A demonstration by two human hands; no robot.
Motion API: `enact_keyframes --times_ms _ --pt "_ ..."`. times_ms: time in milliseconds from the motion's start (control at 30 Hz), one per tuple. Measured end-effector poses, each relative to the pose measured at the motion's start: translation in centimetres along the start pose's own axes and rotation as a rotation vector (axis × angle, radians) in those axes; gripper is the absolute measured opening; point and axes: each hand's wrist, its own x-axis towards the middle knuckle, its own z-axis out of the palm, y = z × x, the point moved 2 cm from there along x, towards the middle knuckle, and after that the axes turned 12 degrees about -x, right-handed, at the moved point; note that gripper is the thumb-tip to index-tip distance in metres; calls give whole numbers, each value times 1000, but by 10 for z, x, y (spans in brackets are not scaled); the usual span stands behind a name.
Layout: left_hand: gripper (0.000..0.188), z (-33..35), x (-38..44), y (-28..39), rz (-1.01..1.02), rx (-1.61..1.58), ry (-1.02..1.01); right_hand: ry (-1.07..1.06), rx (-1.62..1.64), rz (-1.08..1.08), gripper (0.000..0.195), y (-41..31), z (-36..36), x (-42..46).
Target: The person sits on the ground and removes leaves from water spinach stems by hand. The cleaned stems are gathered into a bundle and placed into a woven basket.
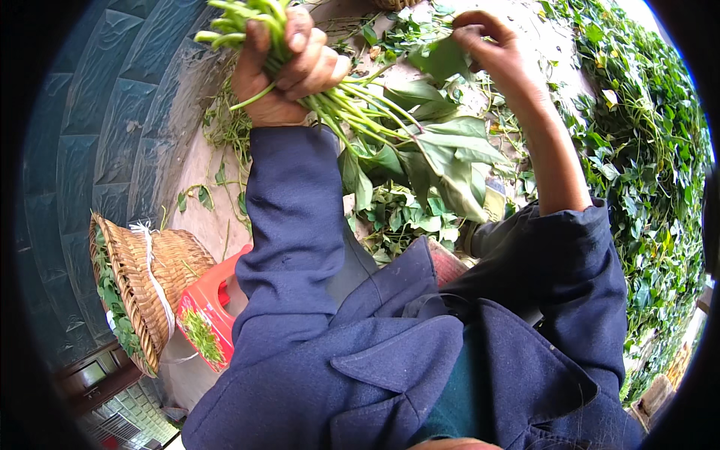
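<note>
My left hand (289,73) is closed around a thick bunch of green leaf stalks (360,109), probably sweet potato. Cut-looking stalk ends stick out above the fist, while broad leaves (450,146) hang from the other end, pale undersides showing. To the right of the bunch, my right hand (495,42) has its fingers bent at the edge of a dark green leaf (441,59), which it seems to pinch. Those fingertips are partly hidden. Loose leaves and vines (410,219) lie on the ground below the bunch.
A large heap of leafy vines (641,152) runs along the right side. At left, a wicker basket (169,259) with leaves inside stands beside a red plastic stool or basin (216,292) bearing cut stalk pieces (199,334). A blue-grey tiled wall (84,140) rises behind them.
</note>
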Motion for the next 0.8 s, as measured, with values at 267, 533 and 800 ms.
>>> enact_keyframes --times_ms 267,533,800 --pt "30 -1 1 1 -27 -81 -167 -566 -55 -151 25 -48 45 -24" --pt "33 -7 -2 0 -7 -61 30 -350 -213 -19 21 -50 36 -25" --pt "34 -5 2 -9 -57 -90 49 -117 840 322 19 24 1 3"
